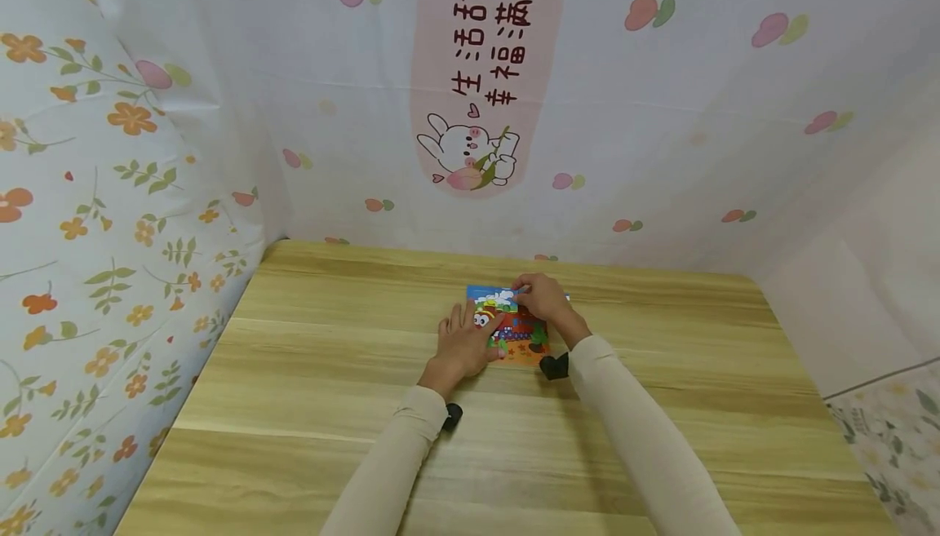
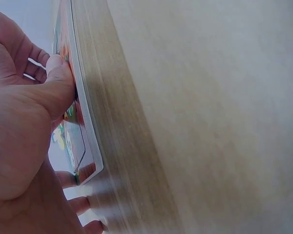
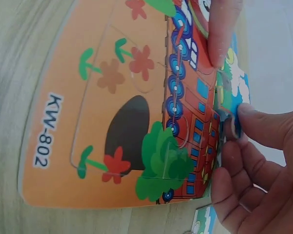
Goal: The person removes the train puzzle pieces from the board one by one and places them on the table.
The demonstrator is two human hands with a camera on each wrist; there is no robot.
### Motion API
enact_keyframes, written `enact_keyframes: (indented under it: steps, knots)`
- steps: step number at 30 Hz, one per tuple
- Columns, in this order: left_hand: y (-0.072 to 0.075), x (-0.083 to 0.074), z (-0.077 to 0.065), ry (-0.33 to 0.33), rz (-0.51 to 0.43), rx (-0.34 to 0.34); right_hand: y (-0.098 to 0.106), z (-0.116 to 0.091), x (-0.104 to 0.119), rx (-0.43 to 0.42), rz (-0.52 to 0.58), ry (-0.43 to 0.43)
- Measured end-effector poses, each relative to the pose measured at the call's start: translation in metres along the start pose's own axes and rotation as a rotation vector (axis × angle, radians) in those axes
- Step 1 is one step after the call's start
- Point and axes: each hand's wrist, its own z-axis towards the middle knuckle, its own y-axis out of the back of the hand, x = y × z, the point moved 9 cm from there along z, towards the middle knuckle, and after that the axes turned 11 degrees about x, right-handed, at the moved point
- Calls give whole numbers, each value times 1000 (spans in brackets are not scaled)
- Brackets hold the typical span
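Right wrist cam — R hand point(image 3: 271, 170) pinches pc point(image 3: 236, 118), L hand point(image 3: 224, 31) on puzzle point(image 3: 136, 90).

The table point(image 1: 294, 356) looks to me like smooth, wood-grained board with a soft sheen; on the table, the picture puzzle point(image 3: 122, 87) seems printed card, smooth and faintly glossy; behind the table, the hanging point(image 1: 624, 112) is creased, matt, cloth-like; above the table, the sleeves point(image 1: 639, 430) are matt fabric.

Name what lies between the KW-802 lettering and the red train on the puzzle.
On the puzzle, between lettering and train, the right wrist view shows a red flower, a dark patch and a green bush.
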Motion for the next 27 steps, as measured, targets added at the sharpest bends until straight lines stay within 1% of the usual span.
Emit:
enact_keyframes:
  steps: [5,9,13,21,27]
  knots:
    - [-2,-1,0,0,2,7,2,-3,1,-21,3,13]
    - [-2,0,1,1,3,7,6,-5,-1,-35,44,46]
    - [-1,0,1,1,4,3,10,-5,-7,-45,80,67]
    - [-1,1,0,-10,-19,-14,21,-9,-22,-65,113,57]
    - [-1,2,1,-9,-19,-19,27,-15,-46,-61,195,15]
